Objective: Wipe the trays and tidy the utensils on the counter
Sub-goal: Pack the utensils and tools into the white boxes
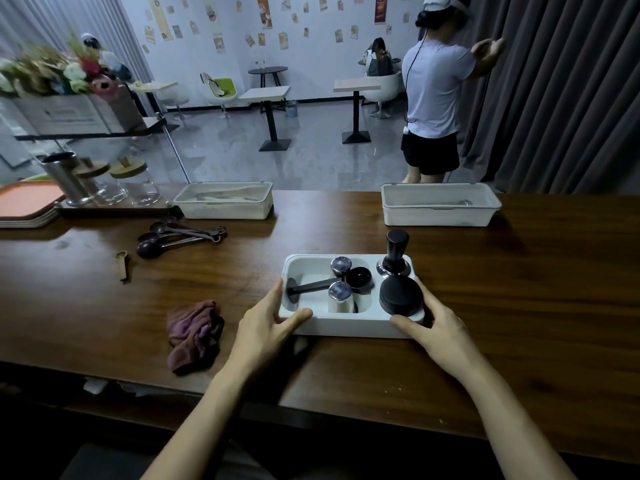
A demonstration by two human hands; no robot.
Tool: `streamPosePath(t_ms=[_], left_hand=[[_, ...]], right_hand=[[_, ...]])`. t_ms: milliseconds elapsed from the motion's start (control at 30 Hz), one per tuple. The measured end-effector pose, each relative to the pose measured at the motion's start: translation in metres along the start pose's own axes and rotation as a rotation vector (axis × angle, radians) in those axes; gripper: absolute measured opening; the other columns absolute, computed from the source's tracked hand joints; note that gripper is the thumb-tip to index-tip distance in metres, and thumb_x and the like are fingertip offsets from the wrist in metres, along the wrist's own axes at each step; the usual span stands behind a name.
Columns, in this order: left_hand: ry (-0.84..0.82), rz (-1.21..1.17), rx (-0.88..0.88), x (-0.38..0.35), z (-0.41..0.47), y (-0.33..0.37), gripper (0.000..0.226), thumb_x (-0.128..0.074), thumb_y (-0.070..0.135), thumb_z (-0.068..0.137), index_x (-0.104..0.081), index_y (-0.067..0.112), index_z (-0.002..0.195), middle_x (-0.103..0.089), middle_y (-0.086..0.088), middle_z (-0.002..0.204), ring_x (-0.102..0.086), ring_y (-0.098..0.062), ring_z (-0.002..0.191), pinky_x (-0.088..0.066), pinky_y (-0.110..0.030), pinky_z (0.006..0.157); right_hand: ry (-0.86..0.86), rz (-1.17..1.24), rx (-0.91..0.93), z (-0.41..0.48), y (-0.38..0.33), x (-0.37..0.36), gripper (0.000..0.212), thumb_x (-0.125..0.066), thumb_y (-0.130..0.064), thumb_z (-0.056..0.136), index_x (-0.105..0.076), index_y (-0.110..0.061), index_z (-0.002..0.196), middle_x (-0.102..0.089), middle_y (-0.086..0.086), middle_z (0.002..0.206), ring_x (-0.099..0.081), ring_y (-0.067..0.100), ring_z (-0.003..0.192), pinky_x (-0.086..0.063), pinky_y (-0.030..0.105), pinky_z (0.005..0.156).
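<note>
A white organizer tray (pixel 346 325) sits on the dark wooden counter (pixel 519 289) before me. It holds two small steel cups (pixel 340 291), a black ring (pixel 359 277), a lying black tool (pixel 308 288), an upright black tamper (pixel 396 252) and a black round distributor (pixel 401 296). My left hand (pixel 268 318) grips the tray's near left corner, thumb on the rim. At the near right corner my right hand (pixel 431 322) grips the tray the same way. A crumpled purple cloth (pixel 194 336) lies left of the tray.
Dark measuring spoons (pixel 180 235) and a small wooden scoop (pixel 123 261) lie at the left. Two white lidded boxes (pixel 223 199) (pixel 440 204) stand along the far edge. Stacked trays (pixel 29 206), glass jars (pixel 136 183) and a steel cup (pixel 65 178) stand far left. A person (pixel 436 88) stands beyond the counter.
</note>
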State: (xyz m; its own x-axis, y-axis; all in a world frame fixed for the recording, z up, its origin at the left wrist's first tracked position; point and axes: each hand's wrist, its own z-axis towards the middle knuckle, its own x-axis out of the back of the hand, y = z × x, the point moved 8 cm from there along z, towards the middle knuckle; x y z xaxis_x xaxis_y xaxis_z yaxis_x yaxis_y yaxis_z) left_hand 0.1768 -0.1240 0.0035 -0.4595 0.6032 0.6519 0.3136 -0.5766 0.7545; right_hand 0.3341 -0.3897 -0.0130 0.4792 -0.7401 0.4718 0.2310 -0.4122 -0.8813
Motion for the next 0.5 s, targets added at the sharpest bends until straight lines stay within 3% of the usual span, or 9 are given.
streamPosePath(t_ms=[100,233,333,500], left_hand=[[-0.043,-0.013,-0.001,-0.001,0.004,-0.007,0.067,-0.082,0.049,0.08,-0.038,0.07,0.127,-0.051,0.061,0.091,-0.057,0.027,0.091,-0.049,-0.03,0.096],[-0.044,-0.102,0.012,-0.004,0.013,-0.023,0.084,-0.08,0.068,0.062,-0.044,0.061,0.138,-0.063,0.047,0.107,-0.066,0.008,0.103,-0.052,-0.037,0.103],[-0.029,-0.146,0.019,-0.001,0.027,-0.029,0.096,-0.079,0.071,0.056,-0.049,0.05,0.144,-0.069,0.033,0.111,-0.067,0.008,0.099,-0.053,-0.038,0.102],[-0.006,-0.132,-0.013,0.026,0.065,-0.027,0.104,-0.076,0.075,0.053,-0.051,0.041,0.148,-0.068,0.027,0.113,-0.067,0.005,0.099,-0.054,-0.035,0.099]], right_hand=[[-0.044,-0.016,-0.003,0.005,-0.004,0.0,0.09,-0.078,-0.047,0.083,-0.022,-0.05,0.154,-0.04,-0.026,0.146,-0.032,0.004,0.139,-0.029,0.025,0.104],[0.002,-0.006,0.0,0.01,-0.008,0.0,0.092,-0.083,-0.041,0.079,-0.029,-0.049,0.152,-0.04,-0.033,0.134,-0.033,-0.003,0.128,-0.028,0.022,0.103],[0.033,0.013,0.004,0.019,-0.011,-0.005,0.09,-0.085,-0.039,0.077,-0.03,-0.056,0.144,-0.04,-0.044,0.126,-0.034,-0.005,0.129,-0.029,0.019,0.103],[0.079,0.052,0.035,0.047,-0.034,-0.015,0.084,-0.086,-0.035,0.077,-0.029,-0.064,0.131,-0.039,-0.052,0.112,-0.036,-0.009,0.125,-0.031,-0.002,0.085]])
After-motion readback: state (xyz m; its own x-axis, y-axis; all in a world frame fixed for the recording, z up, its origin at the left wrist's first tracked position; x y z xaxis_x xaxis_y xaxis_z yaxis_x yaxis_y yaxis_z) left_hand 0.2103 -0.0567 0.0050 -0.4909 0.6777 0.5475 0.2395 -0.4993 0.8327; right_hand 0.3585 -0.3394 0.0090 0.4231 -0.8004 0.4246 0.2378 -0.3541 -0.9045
